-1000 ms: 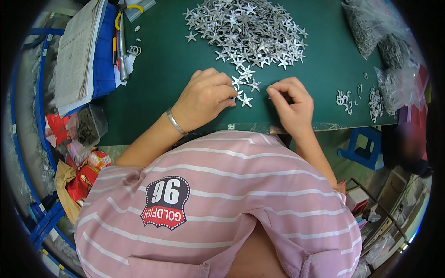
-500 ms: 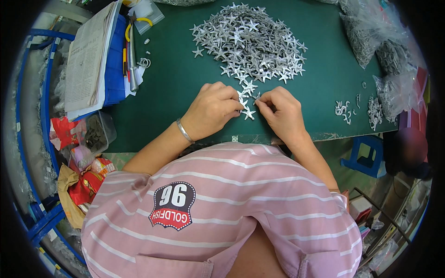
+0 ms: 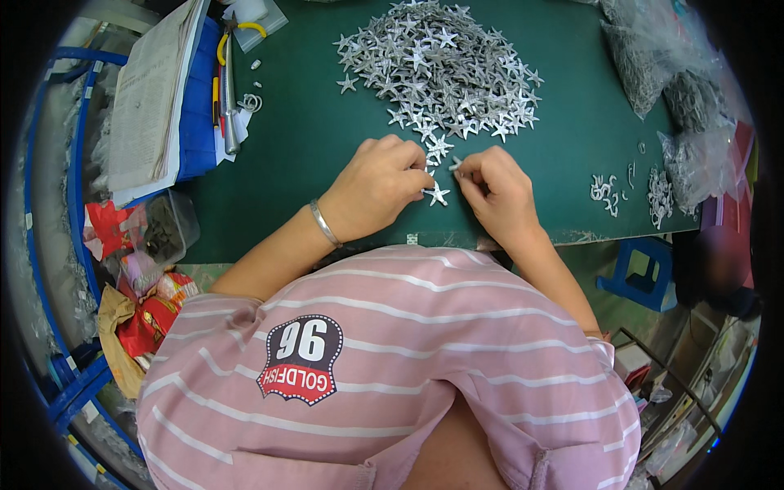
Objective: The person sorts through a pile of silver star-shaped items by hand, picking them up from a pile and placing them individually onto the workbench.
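Observation:
A heap of silver starfish-shaped metal pieces [image 3: 445,69] covers the far middle of the green table, trailing toward me. My left hand [image 3: 374,189], with a bracelet at its wrist, is closed in a pinch beside that trail. Its fingertips are at a starfish piece, mostly hidden by the fingers. Just below them a single starfish piece [image 3: 437,193] lies on the table. My right hand [image 3: 500,194] is closed too, pinching a small silver piece [image 3: 456,165] whose shape is too small to make out. Another loose starfish piece [image 3: 439,148] lies between the hands and the heap.
Yellow-handled pliers [image 3: 232,33], a metal rod [image 3: 229,98] and papers [image 3: 153,98] on a blue box sit at left. Small silver rings and hooks [image 3: 604,194] lie at right, near plastic bags of metal parts [image 3: 694,102]. A blue stool [image 3: 641,273] stands below the table's right edge.
My right hand has risen slightly, and the small piece in its fingertips has turned. The left fingers now cover more of the starfish piece at their tips. The whole view has shifted a little.

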A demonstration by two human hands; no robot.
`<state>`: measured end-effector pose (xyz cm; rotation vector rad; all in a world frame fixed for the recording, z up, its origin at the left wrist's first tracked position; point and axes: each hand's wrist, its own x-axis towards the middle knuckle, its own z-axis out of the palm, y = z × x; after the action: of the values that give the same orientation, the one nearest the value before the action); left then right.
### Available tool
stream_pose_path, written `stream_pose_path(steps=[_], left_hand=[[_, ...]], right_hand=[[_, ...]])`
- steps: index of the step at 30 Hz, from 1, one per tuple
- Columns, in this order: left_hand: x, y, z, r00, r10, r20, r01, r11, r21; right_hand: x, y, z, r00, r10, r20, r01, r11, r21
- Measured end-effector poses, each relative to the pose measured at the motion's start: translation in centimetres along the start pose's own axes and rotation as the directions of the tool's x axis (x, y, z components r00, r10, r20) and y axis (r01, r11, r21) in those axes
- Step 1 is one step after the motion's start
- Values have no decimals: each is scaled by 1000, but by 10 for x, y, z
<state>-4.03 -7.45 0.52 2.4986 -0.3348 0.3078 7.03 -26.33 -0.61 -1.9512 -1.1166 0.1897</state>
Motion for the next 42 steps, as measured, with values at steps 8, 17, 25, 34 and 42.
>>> stream_pose_path(steps=[8,17,25,34,42], left_hand=[[5,1,-7,987,-88,-131,40,943,-331],[15,-1,-15,904,-425,-29,364,805,-468],[19,-1,11,984,-127,-123,122,991,-46],[11,-3,1,953,-291,-89,240,900,-365],[11,-15,-20,794,-489,360,189,-365,-912]], right_hand=[[4,8,-33,823,559,102,-386,420,821],[5,-1,-14,975,-108,194,94,992,79],[20,12,-30,817,372,442,-517,131,846],[31,-7,-2,987,58,147,-43,994,-105],[25,-1,-15,969,239,69,-240,971,1]])
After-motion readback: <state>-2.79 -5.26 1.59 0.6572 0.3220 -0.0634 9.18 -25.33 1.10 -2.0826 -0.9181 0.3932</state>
